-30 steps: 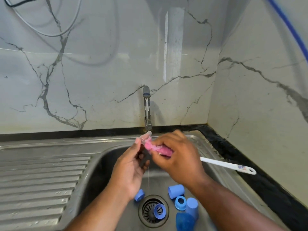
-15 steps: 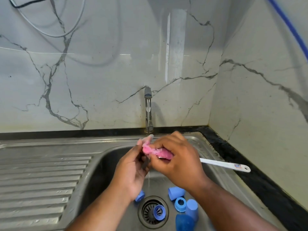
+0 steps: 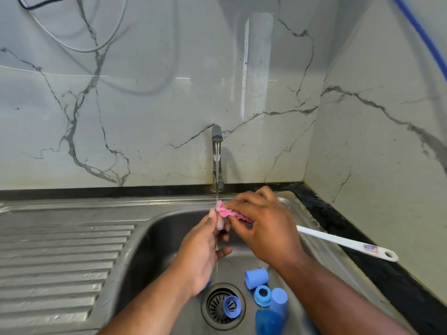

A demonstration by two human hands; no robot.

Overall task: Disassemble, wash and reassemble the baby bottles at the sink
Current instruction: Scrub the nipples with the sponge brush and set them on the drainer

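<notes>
1. I am looking down on the steel sink basin, which is filling the lower middle of my view. A ribbed drainboard is lying to its left. A thin stream of water is running from the tap into the basin, passing the hands.
2. The right hand is hovering over the far side of the basin, its fingers curling round the pink head of the bottle brush. The white handle is sticking out to the right, over the sink rim.
3. The left hand is meeting it under the stream. Its thumb and fingertips are pinching a small see-through piece just beside the brush head. I cannot tell which part it is.
4. A dark blue bottle body is lying on the basin floor, cut off by the bottom edge. I cannot tell whether anything is in it.
5. A tipped cap is lying on its side near the right wrist, mouth facing left. A standing cap is touching the bottle body.
6. A flat ring is lying between the two caps. A tilted ring is resting on the drain strainer.
7. A blue sliver is peeking out from under the left hand.
</notes>
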